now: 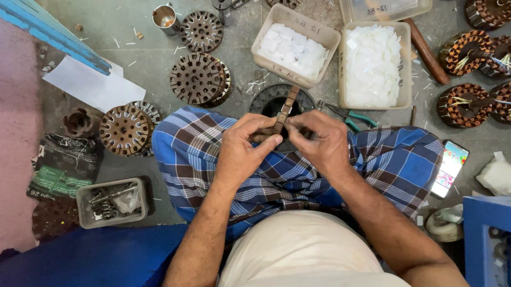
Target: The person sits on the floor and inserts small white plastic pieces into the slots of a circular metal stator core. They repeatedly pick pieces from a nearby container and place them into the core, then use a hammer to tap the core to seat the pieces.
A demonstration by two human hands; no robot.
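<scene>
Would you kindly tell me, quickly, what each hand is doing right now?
Left hand: closed, gripping the lower end of a narrow brown segmented strip.
Right hand: fingers pinched at the same strip; exact grip hidden.

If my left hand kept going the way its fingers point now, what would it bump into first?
The left hand points rightward, so it would likely meet the right hand first; both already grip the same brown stator core, fingertips nearly touching.

Grey concrete floor (138,67), stator cores (198,77), plastic tubs (295,44), pliers (352,116), phone (450,168)
</scene>
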